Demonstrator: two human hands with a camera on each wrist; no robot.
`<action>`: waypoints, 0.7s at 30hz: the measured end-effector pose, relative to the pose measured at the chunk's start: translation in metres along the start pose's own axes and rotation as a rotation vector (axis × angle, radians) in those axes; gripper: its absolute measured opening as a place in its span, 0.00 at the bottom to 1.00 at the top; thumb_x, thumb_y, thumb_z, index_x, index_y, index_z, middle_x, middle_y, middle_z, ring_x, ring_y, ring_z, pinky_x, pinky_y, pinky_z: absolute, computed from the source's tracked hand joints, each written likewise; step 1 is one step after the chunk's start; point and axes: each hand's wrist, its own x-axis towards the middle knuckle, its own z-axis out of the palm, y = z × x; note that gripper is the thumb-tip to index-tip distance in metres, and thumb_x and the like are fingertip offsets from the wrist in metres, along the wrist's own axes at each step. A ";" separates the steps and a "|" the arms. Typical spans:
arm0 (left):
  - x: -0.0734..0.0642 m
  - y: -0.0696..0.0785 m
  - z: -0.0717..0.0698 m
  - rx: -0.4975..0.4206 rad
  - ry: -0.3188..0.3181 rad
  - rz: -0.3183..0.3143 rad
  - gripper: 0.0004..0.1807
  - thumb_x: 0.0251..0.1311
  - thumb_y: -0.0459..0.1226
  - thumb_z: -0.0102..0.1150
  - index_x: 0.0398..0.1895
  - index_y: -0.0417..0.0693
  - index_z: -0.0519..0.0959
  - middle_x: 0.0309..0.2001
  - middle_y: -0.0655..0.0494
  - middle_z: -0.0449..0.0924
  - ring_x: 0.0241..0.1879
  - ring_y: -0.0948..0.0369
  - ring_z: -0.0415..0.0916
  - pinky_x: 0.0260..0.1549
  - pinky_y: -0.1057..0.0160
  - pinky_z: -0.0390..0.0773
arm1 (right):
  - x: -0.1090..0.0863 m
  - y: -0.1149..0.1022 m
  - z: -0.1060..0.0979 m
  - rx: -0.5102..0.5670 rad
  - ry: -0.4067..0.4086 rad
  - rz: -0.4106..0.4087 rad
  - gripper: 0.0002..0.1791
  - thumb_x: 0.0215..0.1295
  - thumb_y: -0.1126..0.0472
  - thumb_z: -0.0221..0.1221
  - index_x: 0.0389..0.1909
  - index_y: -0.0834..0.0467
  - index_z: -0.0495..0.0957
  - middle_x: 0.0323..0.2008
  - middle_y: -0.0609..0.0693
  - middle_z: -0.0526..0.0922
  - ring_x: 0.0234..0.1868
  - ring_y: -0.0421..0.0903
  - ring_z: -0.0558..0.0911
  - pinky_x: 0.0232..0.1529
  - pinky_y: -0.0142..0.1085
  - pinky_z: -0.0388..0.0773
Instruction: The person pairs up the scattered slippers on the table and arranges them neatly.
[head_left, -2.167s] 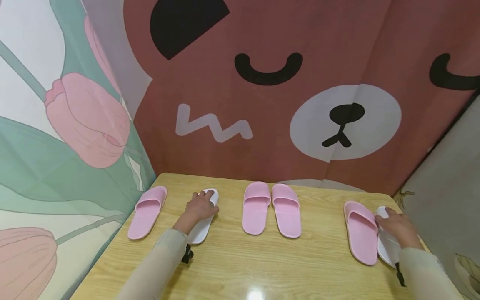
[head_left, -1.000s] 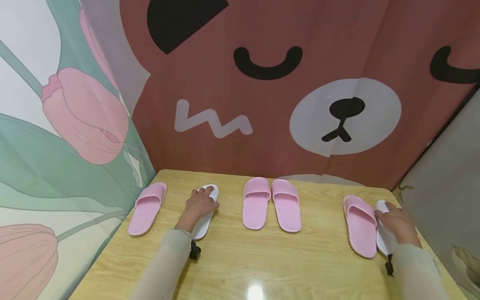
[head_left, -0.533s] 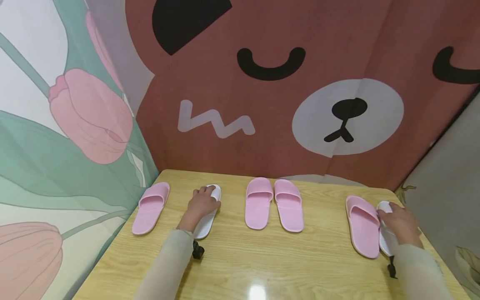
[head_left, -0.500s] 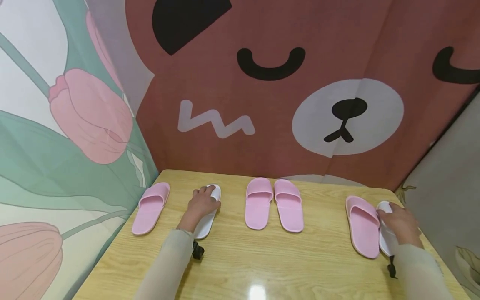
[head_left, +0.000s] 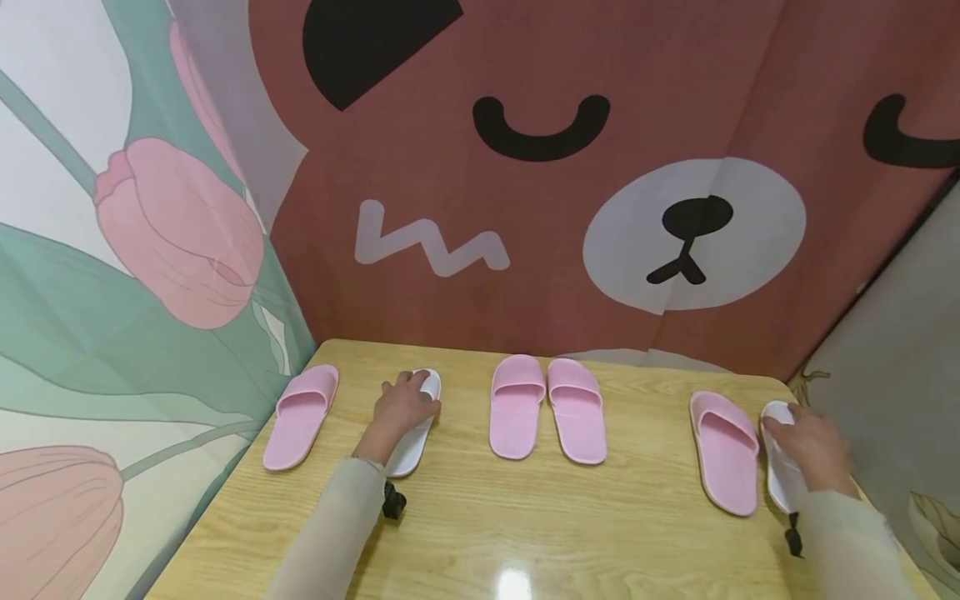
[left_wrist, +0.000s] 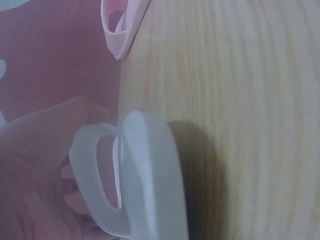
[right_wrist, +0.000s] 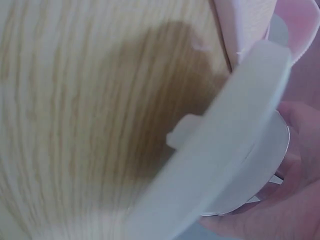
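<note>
My left hand (head_left: pixel 402 406) spans the strap of a white slipper (head_left: pixel 408 450) on the table's left half, fingers on one side and thumb on the other. Close up in the left wrist view, the white strap (left_wrist: pixel 87 175) stands against the palm, with fingers partly hidden behind it. At the far right, my right hand (head_left: pixel 813 446) grips a second white slipper (head_left: pixel 783 479) over its strap, hiding much of it. The right wrist view shows this slipper's pale sole edge (right_wrist: pixel 220 135) tilted above its shadow. A narrow gap separates it from a pink slipper (head_left: pixel 727 462).
Two pink slippers (head_left: pixel 517 425) stand side by side at the back middle of the wooden table (head_left: pixel 555 533). Another pink slipper (head_left: pixel 292 437) lies near the left edge. A bear-print curtain (head_left: pixel 540 225) hangs behind the table.
My right hand has shifted slightly right with its white slipper, opening a gap from the pink one it lay against. The left hand stays at its slipper, almost unmoved.
</note>
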 end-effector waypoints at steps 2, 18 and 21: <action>0.001 0.000 0.000 0.008 -0.003 -0.005 0.41 0.57 0.53 0.60 0.75 0.56 0.66 0.72 0.43 0.64 0.62 0.35 0.64 0.45 0.37 0.77 | -0.001 -0.004 -0.002 0.006 -0.003 0.032 0.50 0.72 0.34 0.46 0.79 0.65 0.41 0.71 0.81 0.42 0.67 0.85 0.47 0.60 0.75 0.57; 0.003 -0.005 -0.007 -0.017 0.025 -0.025 0.41 0.58 0.54 0.59 0.76 0.54 0.64 0.73 0.41 0.62 0.65 0.33 0.62 0.52 0.32 0.73 | -0.004 -0.025 -0.010 -0.012 -0.009 -0.018 0.51 0.72 0.34 0.47 0.79 0.65 0.41 0.68 0.83 0.45 0.65 0.83 0.51 0.60 0.72 0.59; 0.002 -0.006 -0.009 -0.016 0.038 -0.021 0.41 0.58 0.53 0.59 0.76 0.54 0.65 0.73 0.40 0.62 0.64 0.33 0.63 0.51 0.32 0.73 | -0.004 -0.030 -0.011 -0.013 -0.008 -0.014 0.52 0.71 0.33 0.48 0.79 0.64 0.41 0.68 0.83 0.45 0.65 0.83 0.51 0.60 0.72 0.60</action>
